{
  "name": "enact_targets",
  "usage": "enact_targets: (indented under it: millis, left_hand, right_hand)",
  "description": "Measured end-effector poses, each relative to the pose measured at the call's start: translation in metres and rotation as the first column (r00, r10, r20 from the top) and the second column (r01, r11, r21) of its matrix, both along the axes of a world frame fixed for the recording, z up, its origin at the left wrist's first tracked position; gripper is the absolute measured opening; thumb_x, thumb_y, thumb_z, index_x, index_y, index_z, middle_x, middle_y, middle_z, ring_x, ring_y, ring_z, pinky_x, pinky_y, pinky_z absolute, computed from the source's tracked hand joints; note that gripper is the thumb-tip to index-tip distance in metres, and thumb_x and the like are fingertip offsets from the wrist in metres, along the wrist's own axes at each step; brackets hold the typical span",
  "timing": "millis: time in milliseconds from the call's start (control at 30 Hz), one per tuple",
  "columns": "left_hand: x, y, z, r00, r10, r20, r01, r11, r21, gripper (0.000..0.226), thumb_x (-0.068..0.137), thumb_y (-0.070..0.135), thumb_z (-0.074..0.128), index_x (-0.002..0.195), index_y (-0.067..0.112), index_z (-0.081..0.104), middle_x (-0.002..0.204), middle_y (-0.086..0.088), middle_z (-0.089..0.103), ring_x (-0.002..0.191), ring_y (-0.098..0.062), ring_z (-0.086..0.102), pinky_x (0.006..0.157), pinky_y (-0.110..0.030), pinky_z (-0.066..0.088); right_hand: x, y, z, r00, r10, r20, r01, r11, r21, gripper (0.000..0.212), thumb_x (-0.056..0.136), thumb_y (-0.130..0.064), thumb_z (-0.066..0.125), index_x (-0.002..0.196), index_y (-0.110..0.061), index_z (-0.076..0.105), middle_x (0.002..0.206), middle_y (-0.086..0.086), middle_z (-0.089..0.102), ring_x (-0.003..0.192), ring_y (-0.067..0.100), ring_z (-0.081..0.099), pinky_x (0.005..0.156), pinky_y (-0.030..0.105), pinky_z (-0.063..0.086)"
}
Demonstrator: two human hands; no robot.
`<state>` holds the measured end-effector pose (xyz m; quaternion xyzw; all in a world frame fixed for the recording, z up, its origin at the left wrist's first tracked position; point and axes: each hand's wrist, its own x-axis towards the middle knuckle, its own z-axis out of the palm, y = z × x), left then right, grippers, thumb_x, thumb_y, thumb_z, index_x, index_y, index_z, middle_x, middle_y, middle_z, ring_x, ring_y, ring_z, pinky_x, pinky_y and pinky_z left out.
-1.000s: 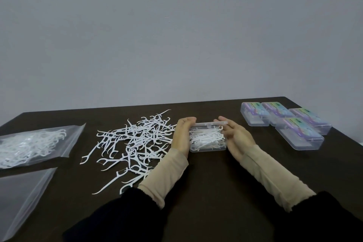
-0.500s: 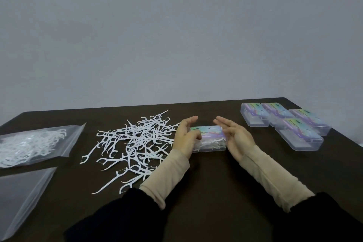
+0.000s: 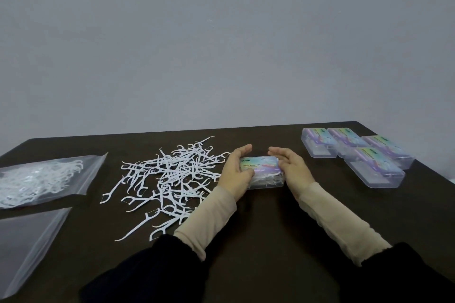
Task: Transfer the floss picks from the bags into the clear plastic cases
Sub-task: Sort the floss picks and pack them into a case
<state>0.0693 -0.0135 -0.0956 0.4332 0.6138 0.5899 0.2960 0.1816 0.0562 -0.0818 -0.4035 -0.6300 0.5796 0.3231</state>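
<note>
While both of my hands flank it, the clear plastic case (image 3: 264,173) sits flat on the dark tabletop (image 3: 258,229) in front of me, lid down, with a printed label on top and white floss picks visible through its near wall. My left hand (image 3: 235,172) stands on edge against the case's left end, fingers extended toward the far side and the thumb curled onto the near left corner of the lid. My right hand (image 3: 291,168) stands on edge at the right end, fingers straight and relaxed, touching the case's side; I cannot tell whether it presses. Neither hand lifts the case.

To the left of the case lies a loose heap of floss picks (image 3: 172,179), spread directly on the tabletop, its nearest picks just beside my left hand and sleeve. Further left, a clear zip bag (image 3: 46,179) lies flat and holds more white picks. Nearer me at the left edge lies a second clear bag (image 3: 29,243); I cannot make out any contents.

At the far right stand four closed cases (image 3: 357,152) with coloured labels, grouped close together, three in a back row and one in front, well apart from my right hand
</note>
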Motion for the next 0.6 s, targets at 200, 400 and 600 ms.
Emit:
enact_targets:
  millis: [200,400,600]
  left_hand:
    - [0.001,-0.003,-0.005,0.951,-0.052,-0.304,0.029,0.996,-0.081,0.049,0.082,0.016,0.039,0.129,0.007,0.048,0.135,-0.010,0.043,0.132,-0.023,0.034,0.113,-0.035,0.024]
    - [-0.010,-0.008,0.000,0.894,-0.192,-0.405,0.103,0.967,-0.231,0.067,0.085,0.018,0.065,0.142,0.011,0.030,0.154,-0.007,0.015,0.144,-0.021,-0.003,0.113,-0.028,0.005]
    - [-0.010,-0.007,-0.002,0.950,0.185,-0.253,-0.202,0.978,-0.042,0.075,0.065,0.002,0.081,0.130,0.002,0.043,0.125,-0.013,0.052,0.109,-0.018,0.053,0.094,-0.024,0.047]
  right_hand:
    - [0.001,-0.001,-0.008,0.971,0.054,0.233,-0.135,0.928,0.346,0.026,0.099,-0.016,0.036,0.122,-0.018,0.048,0.128,0.007,0.047,0.106,0.015,0.051,0.078,0.017,0.046]
    - [0.018,0.015,-0.002,0.869,0.375,0.324,-0.454,0.864,0.218,0.042,0.090,-0.027,0.055,0.128,-0.031,0.037,0.130,-0.005,0.035,0.110,0.007,0.045,0.083,0.013,0.044]
    - [0.017,0.018,-0.006,0.916,0.174,0.361,-0.323,0.855,0.405,0.051,0.084,-0.028,0.063,0.131,-0.023,0.042,0.132,0.000,0.045,0.108,0.006,0.045,0.086,0.015,0.042]
